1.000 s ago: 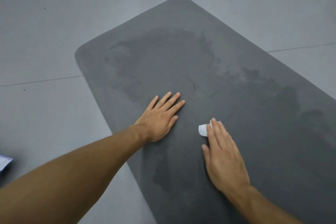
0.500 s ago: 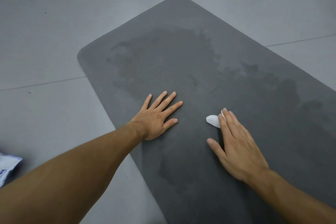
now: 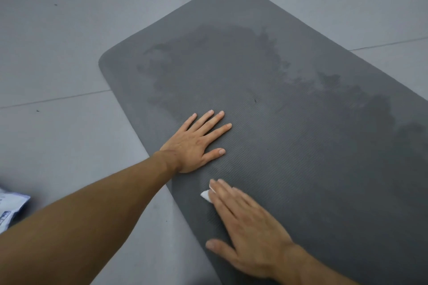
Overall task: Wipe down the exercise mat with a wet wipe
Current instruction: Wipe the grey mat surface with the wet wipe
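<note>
Mat (image 3: 301, 146) is laid with long axis diagonal, short end far-left. Left hand (image 3: 192, 146) is spread flat on it; wipe (image 3: 206, 195) is pressed under right hand's (image 3: 250, 233) straight fingers.

A single camera, worn on the person's head, looks forward and down at the mat (image 3: 301, 146) on the floor (image 3: 58, 53) — close enough that the left hand (image 3: 196, 143) and right hand (image 3: 245, 222) fill the lower middle — and the mat runs off the frame's right edge.
</note>
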Demonstrator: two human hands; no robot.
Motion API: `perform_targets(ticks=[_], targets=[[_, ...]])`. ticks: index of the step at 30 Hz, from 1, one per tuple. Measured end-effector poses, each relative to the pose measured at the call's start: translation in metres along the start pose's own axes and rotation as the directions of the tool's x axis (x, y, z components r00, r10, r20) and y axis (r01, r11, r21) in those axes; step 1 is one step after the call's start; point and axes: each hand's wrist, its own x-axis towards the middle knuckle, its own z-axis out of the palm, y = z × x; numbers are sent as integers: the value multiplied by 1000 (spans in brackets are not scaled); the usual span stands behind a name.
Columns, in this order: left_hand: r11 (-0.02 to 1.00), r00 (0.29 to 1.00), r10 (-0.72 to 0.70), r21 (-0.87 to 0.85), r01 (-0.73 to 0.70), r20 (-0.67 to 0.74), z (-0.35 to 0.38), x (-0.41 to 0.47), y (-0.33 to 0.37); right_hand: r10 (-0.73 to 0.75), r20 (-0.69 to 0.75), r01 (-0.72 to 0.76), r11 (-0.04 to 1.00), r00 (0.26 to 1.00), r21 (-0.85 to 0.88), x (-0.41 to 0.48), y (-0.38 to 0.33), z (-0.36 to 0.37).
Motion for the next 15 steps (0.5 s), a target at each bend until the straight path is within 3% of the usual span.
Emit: perform_targets(ticks=[2,4,7,9,11,15], targets=[[1000,1000,3,-4,-3,3,0,-1,-2,31,-44,-31,1000,999,-1,-1,6,-4],[1000,1000,0,-9,0,5,0,0,-3,170,-137,-167,985,976,33,-1,28,-13],[1000,1000,6,-26,-6,10,-1,0,-3,435,-226,-429,900,871,78,3,69,-29],[1000,1000,9,-23,-9,12,-1,0,-3,522,-214,-519,851,825,78,9,81,-30],[1000,1000,9,-25,-9,15,-2,0,-3,530,-191,-526,847,826,72,16,76,-26],[1000,1000,2,-18,-2,4,-2,-1,-1,383,-124,-381,924,915,38,16,42,-15]])
